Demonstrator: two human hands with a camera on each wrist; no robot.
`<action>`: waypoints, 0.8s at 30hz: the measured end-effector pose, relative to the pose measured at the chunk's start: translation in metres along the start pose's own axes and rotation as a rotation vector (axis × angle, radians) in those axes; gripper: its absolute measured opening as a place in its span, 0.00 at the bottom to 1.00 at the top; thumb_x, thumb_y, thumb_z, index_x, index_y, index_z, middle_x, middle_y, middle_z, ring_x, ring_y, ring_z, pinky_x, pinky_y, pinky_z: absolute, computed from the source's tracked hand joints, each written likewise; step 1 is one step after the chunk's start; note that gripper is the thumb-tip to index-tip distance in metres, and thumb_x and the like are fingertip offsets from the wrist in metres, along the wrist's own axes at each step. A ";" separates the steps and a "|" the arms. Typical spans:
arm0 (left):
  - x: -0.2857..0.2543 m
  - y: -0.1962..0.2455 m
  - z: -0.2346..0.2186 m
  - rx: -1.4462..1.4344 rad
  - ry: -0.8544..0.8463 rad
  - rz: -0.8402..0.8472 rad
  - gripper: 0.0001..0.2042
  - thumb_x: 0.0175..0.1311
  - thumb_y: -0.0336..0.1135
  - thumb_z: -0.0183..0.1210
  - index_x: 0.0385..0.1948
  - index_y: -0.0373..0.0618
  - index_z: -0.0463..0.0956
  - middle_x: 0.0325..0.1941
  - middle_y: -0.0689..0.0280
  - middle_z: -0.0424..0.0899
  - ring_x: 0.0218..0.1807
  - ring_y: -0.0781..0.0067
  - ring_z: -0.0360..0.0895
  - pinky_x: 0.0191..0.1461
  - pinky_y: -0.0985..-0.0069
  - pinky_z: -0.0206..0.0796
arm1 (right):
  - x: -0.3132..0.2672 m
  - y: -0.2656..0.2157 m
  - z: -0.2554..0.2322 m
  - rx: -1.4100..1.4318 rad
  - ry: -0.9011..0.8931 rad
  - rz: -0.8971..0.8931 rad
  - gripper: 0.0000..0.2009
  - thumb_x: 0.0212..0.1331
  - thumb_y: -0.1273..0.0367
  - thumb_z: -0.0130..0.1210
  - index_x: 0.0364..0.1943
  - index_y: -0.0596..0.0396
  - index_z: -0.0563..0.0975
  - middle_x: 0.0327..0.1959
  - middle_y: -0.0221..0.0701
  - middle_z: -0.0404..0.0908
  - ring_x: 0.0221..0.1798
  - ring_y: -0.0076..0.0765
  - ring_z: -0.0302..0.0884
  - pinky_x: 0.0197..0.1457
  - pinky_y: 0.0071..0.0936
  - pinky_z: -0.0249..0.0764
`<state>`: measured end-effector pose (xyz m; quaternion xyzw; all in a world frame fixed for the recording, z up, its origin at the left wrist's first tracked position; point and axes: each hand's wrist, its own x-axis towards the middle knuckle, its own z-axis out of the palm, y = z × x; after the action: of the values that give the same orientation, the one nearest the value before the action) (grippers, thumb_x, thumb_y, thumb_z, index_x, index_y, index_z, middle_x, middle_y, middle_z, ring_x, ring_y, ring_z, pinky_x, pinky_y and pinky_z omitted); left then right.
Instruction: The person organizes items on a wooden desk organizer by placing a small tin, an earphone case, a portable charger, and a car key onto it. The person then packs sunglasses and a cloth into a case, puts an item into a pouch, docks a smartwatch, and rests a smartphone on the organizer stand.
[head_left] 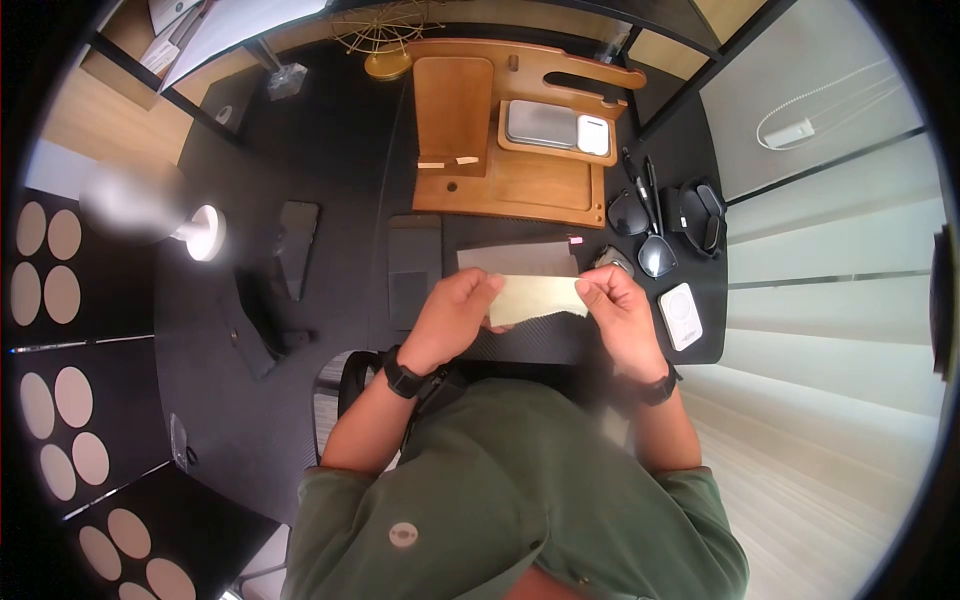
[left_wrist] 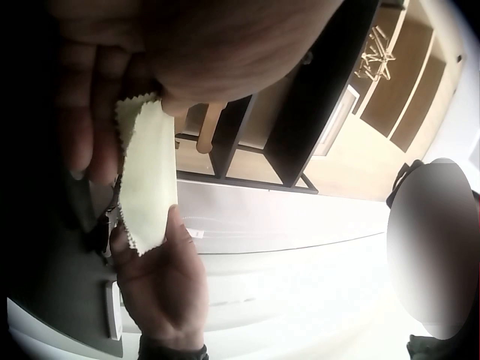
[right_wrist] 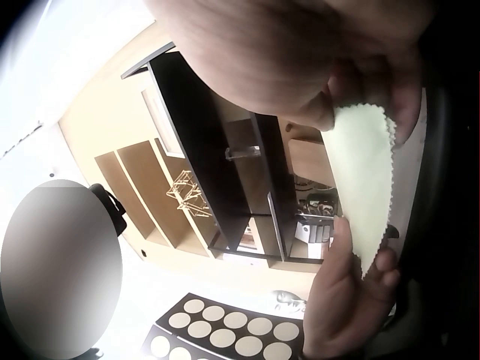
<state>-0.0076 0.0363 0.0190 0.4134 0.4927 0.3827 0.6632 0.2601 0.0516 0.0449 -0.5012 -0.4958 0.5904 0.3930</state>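
Note:
A pale yellow cleaning cloth (head_left: 540, 297) with zigzag edges is stretched between both hands, above the near edge of the dark desk. My left hand (head_left: 455, 316) pinches its left end between thumb and fingers. At the other end, the right hand (head_left: 622, 318) pinches the cloth the same way. In the left wrist view the cloth (left_wrist: 148, 180) hangs in a shallow fold, with the right hand (left_wrist: 166, 289) beyond it. The right wrist view shows the cloth (right_wrist: 361, 180) leading to the left hand (right_wrist: 349, 300). Behind the cloth lies a flat grey-brown piece (head_left: 515, 258) with a pink tab.
A wooden desk organizer (head_left: 515, 203) stands at the back of the desk. To the right lie sunglasses (head_left: 656, 257), pens (head_left: 652, 185) and a white rounded block (head_left: 681, 316). On the left are a phone (head_left: 297, 250), a dark flat case (head_left: 414, 245) and a white lamp base (head_left: 207, 233).

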 end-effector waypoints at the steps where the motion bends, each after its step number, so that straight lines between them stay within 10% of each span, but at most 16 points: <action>1: -0.001 0.003 0.001 -0.018 -0.006 0.000 0.18 0.90 0.43 0.52 0.48 0.34 0.81 0.40 0.60 0.91 0.38 0.71 0.90 0.44 0.75 0.83 | 0.000 -0.001 0.000 0.001 0.000 0.002 0.07 0.82 0.68 0.62 0.47 0.58 0.82 0.37 0.17 0.82 0.39 0.10 0.73 0.44 0.15 0.71; 24: -0.002 -0.005 0.001 -0.069 -0.010 0.059 0.17 0.90 0.42 0.53 0.48 0.34 0.79 0.42 0.57 0.91 0.40 0.70 0.90 0.47 0.74 0.85 | -0.002 -0.001 0.002 -0.080 0.041 0.020 0.09 0.82 0.67 0.62 0.45 0.59 0.83 0.35 0.16 0.81 0.38 0.11 0.71 0.43 0.17 0.71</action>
<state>-0.0064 0.0328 0.0156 0.4066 0.4637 0.4165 0.6680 0.2585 0.0496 0.0460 -0.5332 -0.5058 0.5637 0.3771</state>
